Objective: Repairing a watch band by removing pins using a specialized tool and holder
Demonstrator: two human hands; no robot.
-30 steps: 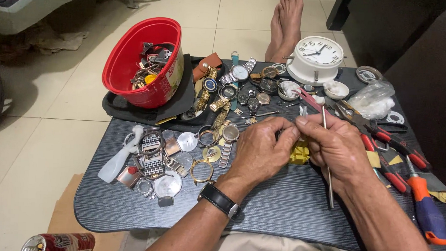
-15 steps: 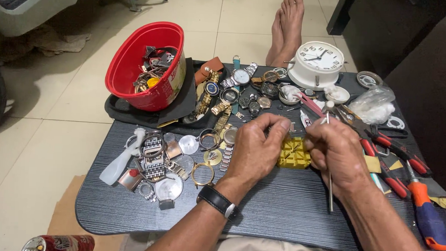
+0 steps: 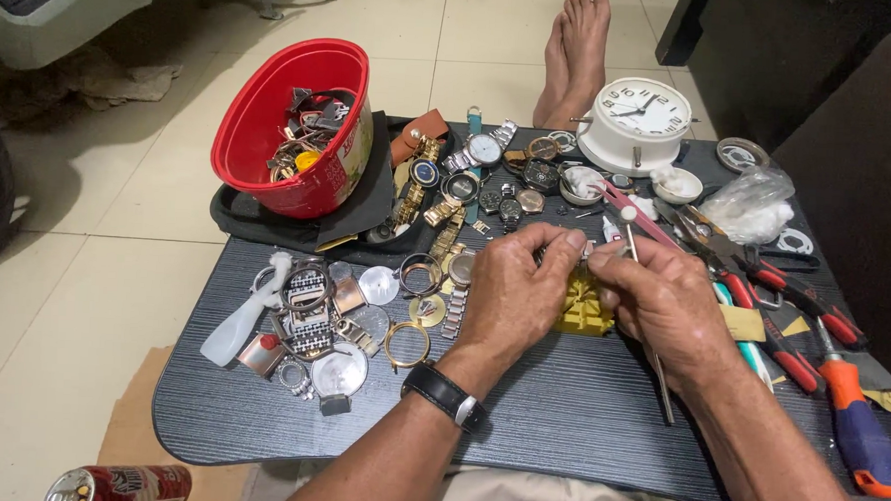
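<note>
left hand (image 3: 512, 288): fingers pinched on small part over yellow holder (image 3: 583, 309) | right hand (image 3: 664, 300): gripping thin tool (image 3: 646, 309) | red bowl (image 3: 296, 124) well left

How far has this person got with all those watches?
Several watches and loose cases already lie apart on the table. Right now both hands, left hand and right hand, pinch a small part over a yellow holder. The red tub of pieces sits untouched, so plenty seems left.
</note>
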